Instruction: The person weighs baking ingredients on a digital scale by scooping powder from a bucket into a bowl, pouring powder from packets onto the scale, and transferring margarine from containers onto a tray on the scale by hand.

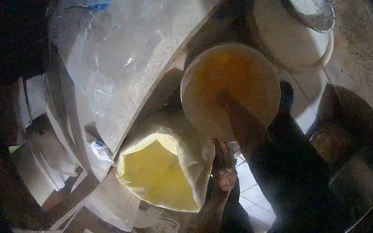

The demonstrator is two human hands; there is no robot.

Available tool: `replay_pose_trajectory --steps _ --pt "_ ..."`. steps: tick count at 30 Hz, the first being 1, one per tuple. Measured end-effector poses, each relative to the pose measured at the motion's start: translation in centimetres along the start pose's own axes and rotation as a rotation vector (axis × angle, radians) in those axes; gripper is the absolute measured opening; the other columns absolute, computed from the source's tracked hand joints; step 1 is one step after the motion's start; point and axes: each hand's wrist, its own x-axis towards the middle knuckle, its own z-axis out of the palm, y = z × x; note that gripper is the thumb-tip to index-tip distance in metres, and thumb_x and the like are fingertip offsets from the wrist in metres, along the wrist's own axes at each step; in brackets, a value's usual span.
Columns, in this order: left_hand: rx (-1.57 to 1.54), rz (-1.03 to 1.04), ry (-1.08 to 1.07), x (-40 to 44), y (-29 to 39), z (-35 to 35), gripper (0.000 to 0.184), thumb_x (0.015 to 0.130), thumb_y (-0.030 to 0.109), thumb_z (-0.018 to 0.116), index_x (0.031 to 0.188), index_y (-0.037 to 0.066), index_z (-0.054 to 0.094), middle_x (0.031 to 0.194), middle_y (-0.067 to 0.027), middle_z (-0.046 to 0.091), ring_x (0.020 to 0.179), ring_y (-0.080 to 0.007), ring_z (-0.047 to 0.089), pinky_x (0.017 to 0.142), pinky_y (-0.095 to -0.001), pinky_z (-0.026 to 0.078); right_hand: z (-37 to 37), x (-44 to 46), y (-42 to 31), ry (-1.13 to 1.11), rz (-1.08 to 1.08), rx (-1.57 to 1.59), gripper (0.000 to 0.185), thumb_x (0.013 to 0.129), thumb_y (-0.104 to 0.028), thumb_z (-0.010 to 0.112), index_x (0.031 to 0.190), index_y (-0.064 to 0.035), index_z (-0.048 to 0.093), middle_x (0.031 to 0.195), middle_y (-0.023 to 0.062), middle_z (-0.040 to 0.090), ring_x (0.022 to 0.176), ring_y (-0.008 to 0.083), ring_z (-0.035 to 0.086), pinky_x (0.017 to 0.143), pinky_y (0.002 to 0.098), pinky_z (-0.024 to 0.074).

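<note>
A round white bucket (185,94) stands in the middle, with orange-yellow contents (231,64) inside. My right arm reaches down into it. My right hand (225,101) is at the contents, dark and blurred, so its fingers cannot be made out. Just below the bucket's near side is my left hand (225,171), its fingers stretched up towards the bucket wall; whether they touch it is unclear. To the left of that hand, an open sack (186,162) with its rim rolled out holds yellow powder or meal (159,178).
A larger pale tub (277,29) stands at the upper right, with a metal bowl (308,1) of white powder on its rim. Clear plastic sheeting (115,46) covers the ledge at the upper left. A dark round container (356,135) is at the right. White floor tiles (251,191) show below.
</note>
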Motion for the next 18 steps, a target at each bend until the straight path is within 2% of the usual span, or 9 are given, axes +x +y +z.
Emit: replay_pose_trajectory --steps 1,4,5,7,12,18 --pt "-0.203 -0.072 0.011 0.0 -0.6 -0.3 0.064 0.100 0.011 0.040 0.155 0.026 0.010 0.157 -0.0058 0.023 0.135 -0.0240 0.037 0.099 -0.0366 0.047 0.4 -0.2 -0.5 -0.028 0.023 0.090 0.032 0.095 -0.022 0.054 0.122 -0.0069 0.057 0.114 0.0090 0.061 0.099 0.0233 0.059 0.084 0.0392 0.0502" --pt "-0.476 -0.243 -0.011 0.4 -1.3 -0.6 0.065 0.100 0.014 0.041 0.155 0.026 0.008 0.158 -0.0046 0.020 0.136 -0.0239 0.035 0.102 -0.0378 0.046 1.4 -0.3 -0.6 -0.072 0.090 0.349 0.032 0.095 -0.022 0.054 0.123 -0.0068 0.057 0.113 0.0089 0.061 0.098 0.0232 0.060 0.083 0.0391 0.0509" --pt "-0.333 -0.084 0.014 0.4 -1.2 -0.4 0.062 0.099 0.011 0.044 0.153 0.013 0.012 0.156 -0.0146 0.020 0.137 -0.0289 0.034 0.101 -0.0368 0.046 1.5 -0.3 -0.7 -0.094 0.113 0.429 0.032 0.095 -0.022 0.054 0.123 -0.0068 0.057 0.113 0.0088 0.061 0.098 0.0231 0.060 0.082 0.0390 0.0511" --pt "-0.186 0.073 0.038 0.4 -0.3 -0.2 0.062 0.098 0.008 0.047 0.150 -0.001 0.016 0.155 -0.0246 0.020 0.139 -0.0340 0.034 0.100 -0.0357 0.047 1.8 -0.4 -0.9 -0.123 0.146 0.562 0.032 0.095 -0.023 0.054 0.123 -0.0068 0.057 0.112 0.0088 0.062 0.097 0.0230 0.060 0.082 0.0389 0.0515" --pt "0.451 0.167 0.023 0.3 1.2 -1.3 0.066 0.095 0.013 0.053 0.148 -0.003 0.018 0.152 -0.0265 0.023 0.137 -0.0353 0.036 0.102 -0.0374 0.045 2.2 -0.2 -1.9 -0.211 0.204 0.822 0.033 0.095 -0.023 0.055 0.124 -0.0067 0.057 0.111 0.0086 0.062 0.095 0.0228 0.061 0.079 0.0387 0.0526" --pt "0.926 0.252 0.037 0.4 0.9 -0.9 0.072 0.092 0.018 0.060 0.146 -0.006 0.020 0.150 -0.0288 0.027 0.135 -0.0369 0.038 0.105 -0.0393 0.043 1.5 -1.1 -3.2 -0.295 0.236 1.010 0.033 0.096 -0.024 0.055 0.124 -0.0066 0.057 0.110 0.0084 0.063 0.093 0.0225 0.061 0.076 0.0384 0.0539"
